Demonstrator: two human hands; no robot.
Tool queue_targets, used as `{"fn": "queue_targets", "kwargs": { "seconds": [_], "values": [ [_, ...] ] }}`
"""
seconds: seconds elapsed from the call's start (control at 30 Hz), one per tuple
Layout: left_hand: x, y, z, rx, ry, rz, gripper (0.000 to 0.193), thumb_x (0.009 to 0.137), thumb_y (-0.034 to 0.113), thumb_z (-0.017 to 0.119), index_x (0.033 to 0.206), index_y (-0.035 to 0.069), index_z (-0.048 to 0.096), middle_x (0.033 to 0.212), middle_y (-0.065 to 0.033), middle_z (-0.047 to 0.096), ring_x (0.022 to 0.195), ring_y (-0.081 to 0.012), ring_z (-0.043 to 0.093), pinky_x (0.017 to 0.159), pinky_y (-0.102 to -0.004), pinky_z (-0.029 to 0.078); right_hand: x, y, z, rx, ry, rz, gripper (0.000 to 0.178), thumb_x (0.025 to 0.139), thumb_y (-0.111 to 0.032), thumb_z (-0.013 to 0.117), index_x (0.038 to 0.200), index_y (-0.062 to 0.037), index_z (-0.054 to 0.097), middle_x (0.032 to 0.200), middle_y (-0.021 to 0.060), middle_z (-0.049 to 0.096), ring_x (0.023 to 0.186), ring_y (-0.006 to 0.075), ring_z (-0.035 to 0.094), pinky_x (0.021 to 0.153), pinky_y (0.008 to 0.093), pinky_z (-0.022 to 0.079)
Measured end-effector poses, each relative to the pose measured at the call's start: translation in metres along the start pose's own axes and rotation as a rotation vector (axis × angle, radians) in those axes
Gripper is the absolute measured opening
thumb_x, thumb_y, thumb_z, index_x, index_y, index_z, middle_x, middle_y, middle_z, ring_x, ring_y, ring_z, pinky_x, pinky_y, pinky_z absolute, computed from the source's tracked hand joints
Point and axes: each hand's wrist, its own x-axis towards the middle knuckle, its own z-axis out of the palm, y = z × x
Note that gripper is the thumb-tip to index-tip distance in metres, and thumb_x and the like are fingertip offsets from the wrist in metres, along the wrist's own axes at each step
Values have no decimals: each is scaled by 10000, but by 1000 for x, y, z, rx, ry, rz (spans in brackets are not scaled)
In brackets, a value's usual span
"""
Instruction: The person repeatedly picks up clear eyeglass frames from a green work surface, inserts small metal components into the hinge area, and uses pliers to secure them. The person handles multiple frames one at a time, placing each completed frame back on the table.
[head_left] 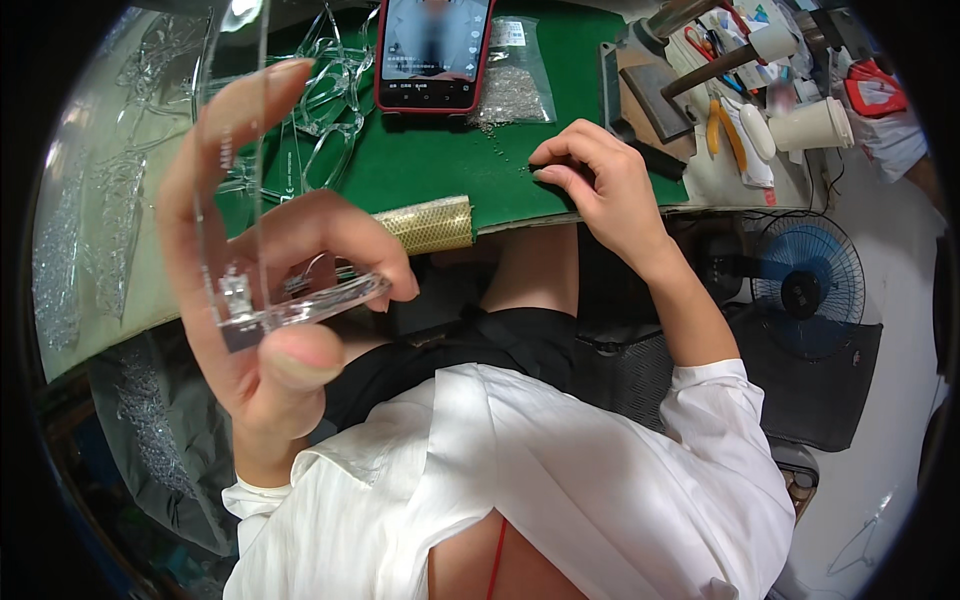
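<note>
Raised close on the left, my left hand (290,240) is closed round a clear plastic glasses frame (262,180). One long temple arm stands upright between its fingers, and the hinge end lies by the thumb. At the right part of the green mat (440,165), my right hand (605,185) rests with thumb and forefinger drawn together at the tips. Whatever is between them is too small to make out. Tiny metal pieces (500,148) lie scattered beside those fingertips, trailing from a clear bag (515,80) of similar pieces.
More clear frames (335,95) lie heaped behind my left hand. A phone (432,60) stands at the back. A gold patterned roll (428,225) lies along the front edge. To the right are a metal press (660,90), yellow-handled pliers (722,130), a white cup (810,127) and a fan (805,290).
</note>
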Motion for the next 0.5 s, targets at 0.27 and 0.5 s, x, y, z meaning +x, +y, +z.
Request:
{"fn": "queue_targets", "kwargs": {
  "seconds": [0.27,0.5],
  "values": [
    [-2,-10,11,-93,67,-12,1016,792,682,571,1431,-18,205,1078,-257,545,623,-181,609,475,-240,480,11,-2,12,-171,43,-8,151,772,-144,693,772,-27,598,768,74,593,701,255,590,616,347,455],
    [-1,-5,13,-126,44,-17,984,802,661,575,1435,-2,215,1407,-281,315,650,-181,622,484,-245,501,14,8,5,-101,-14,-52,104,808,-84,658,831,1,603,775,87,579,691,235,575,630,310,449]
  ]
}}
